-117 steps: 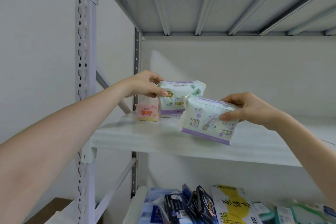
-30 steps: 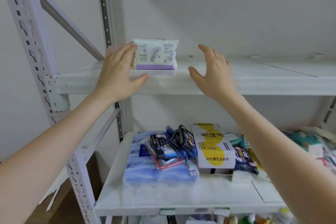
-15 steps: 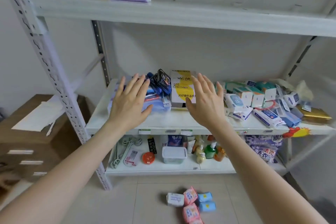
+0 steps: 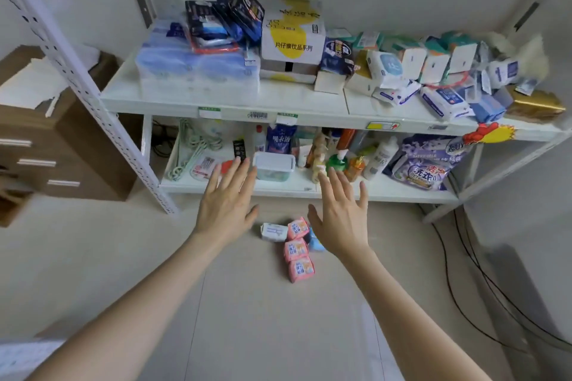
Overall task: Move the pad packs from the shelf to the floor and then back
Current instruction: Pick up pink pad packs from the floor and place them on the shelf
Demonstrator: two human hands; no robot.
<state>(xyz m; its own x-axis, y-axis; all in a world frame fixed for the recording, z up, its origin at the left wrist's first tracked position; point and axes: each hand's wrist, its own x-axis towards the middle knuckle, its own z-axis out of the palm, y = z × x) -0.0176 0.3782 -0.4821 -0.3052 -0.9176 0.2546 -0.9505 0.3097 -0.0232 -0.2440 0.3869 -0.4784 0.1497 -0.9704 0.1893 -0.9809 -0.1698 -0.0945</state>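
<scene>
Head camera looks steeply down at shelf [image 4: 278,108] and floor [image 4: 263,318].

- White-and-yellow box [image 4: 291,40], upper shelf, twelve o'clock in view: black print on the front reads 片仔癀饮品系列. Smaller print on its top is blurred.
- Blue pouch [image 4: 278,140], lower shelf, just below the box at twelve o'clock: white characters, seemingly 洗衣液.
- Purple bag [image 4: 425,164], lower shelf, two o'clock: large 洗衣 in a white oval, 洁 above it. The rest is too small to read.
- Shelf-edge tags [image 4: 210,111], eleven o'clock: green-topped, text illegible. The barcode label [image 4: 257,115] beside them has no readable digits.
- Yellow sticker [image 4: 383,125], one o'clock, on the shelf edge: red arrow mark only.
- Pink packs [image 4: 296,249], floor, centre: orange characters, not legible.
</scene>
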